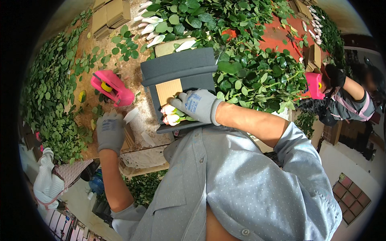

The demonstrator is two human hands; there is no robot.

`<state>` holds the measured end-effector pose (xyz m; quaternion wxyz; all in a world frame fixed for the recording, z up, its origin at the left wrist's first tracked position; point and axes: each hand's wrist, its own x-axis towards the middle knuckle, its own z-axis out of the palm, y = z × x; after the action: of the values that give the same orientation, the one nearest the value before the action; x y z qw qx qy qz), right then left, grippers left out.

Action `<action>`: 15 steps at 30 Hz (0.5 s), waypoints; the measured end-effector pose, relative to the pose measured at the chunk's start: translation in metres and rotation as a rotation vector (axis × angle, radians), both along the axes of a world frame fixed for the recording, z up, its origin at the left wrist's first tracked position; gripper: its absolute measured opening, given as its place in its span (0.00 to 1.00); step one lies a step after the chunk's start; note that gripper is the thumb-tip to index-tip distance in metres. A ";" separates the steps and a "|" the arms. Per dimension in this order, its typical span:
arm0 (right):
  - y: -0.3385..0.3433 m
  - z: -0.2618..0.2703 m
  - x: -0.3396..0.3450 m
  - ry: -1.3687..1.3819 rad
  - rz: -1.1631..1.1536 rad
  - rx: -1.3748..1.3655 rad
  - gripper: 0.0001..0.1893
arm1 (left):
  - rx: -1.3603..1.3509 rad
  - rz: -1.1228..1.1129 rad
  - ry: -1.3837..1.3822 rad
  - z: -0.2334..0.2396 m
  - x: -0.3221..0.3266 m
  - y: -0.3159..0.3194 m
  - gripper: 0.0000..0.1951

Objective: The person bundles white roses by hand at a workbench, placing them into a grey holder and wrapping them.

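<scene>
My right hand (196,105), in a grey glove, lies over a flat piece of brown cardboard (169,89) and some pale pink roses (171,116). These are inside a dark grey ribbed tray or stand (178,64) in front of me. Its palm side is hidden, so its hold on the roses cannot be told. My left hand (111,131), gloved the same way, is back up with fingers bent beside a small stack of cardboard pieces (129,137); its fingertips are hidden. Just above it stands a pink tape dispenser (113,87) with a yellow core.
Leafy stems (256,72) cover much of the table behind and right, with white-wrapped buds (150,28) at the top. More foliage lies left (51,90). Cardboard stacks (113,15), red-handled pruners (297,48) and another pink dispenser (314,86) are farther out. Co-workers are at both sides.
</scene>
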<state>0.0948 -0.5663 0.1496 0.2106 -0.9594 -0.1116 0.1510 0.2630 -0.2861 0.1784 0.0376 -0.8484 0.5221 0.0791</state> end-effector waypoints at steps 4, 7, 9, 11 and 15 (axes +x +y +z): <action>0.008 0.002 -0.001 -0.041 0.021 -0.079 0.17 | -0.010 0.020 0.136 0.028 -0.036 -0.019 0.15; 0.011 0.004 -0.001 -0.059 0.040 -0.108 0.16 | -0.207 -0.137 0.306 0.024 -0.091 -0.058 0.22; 0.012 0.003 -0.005 -0.090 0.048 -0.112 0.16 | -0.252 -0.155 0.338 0.003 -0.111 -0.062 0.21; 0.015 0.001 -0.007 -0.107 0.056 -0.179 0.19 | -0.301 -0.075 0.237 -0.018 -0.123 -0.058 0.20; 0.016 0.005 -0.006 -0.086 0.063 -0.207 0.18 | -0.356 -0.117 0.127 -0.022 -0.124 -0.059 0.19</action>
<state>0.0889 -0.5507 0.1542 0.1004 -0.9776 -0.1344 0.1272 0.1395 -0.3454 0.1562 -0.1413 -0.8032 0.5775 0.0366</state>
